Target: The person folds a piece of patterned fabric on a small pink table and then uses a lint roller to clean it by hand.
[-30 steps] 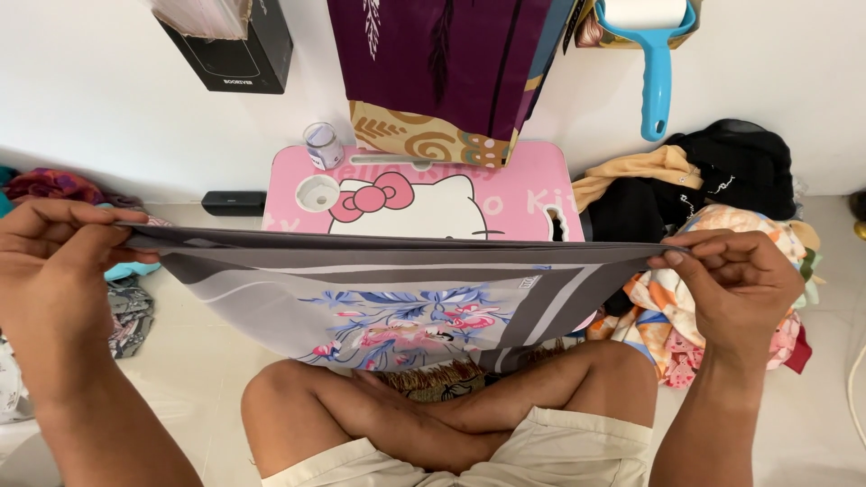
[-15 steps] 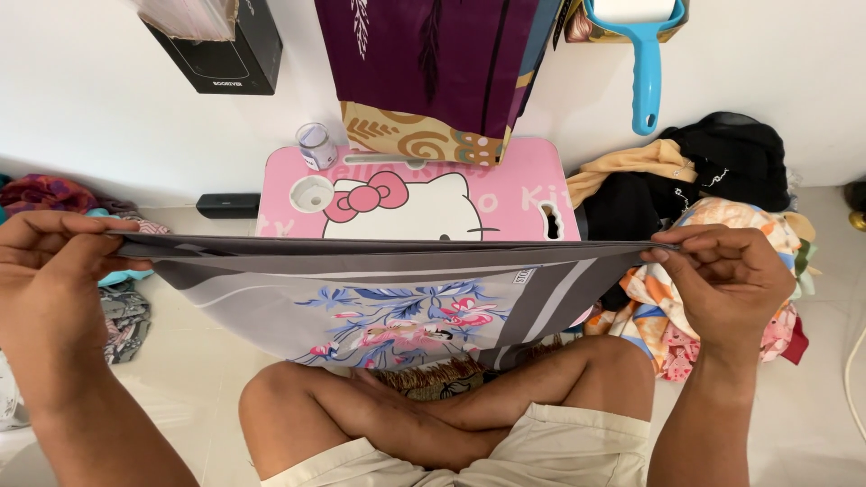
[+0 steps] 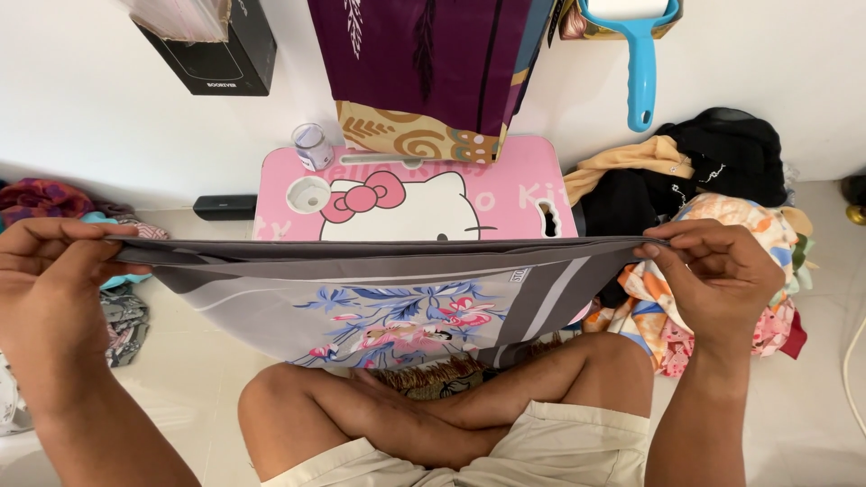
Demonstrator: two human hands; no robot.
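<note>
Small shifts only here. The left hand [image 3: 50,289] has sunk a touch, so the top edge of the grey floral cloth [image 3: 379,298] now runs nearly level instead of tilting up toward that side. The right hand [image 3: 722,280] has loosened, fingers spreading a bit along the corner it pinches. The fold hangs slightly lower, covering more of the pink cartoon-cat lap table [image 3: 424,189] behind it.

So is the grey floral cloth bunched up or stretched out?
Stretched out: the grey floral cloth runs taut between the left hand and right hand.
</note>
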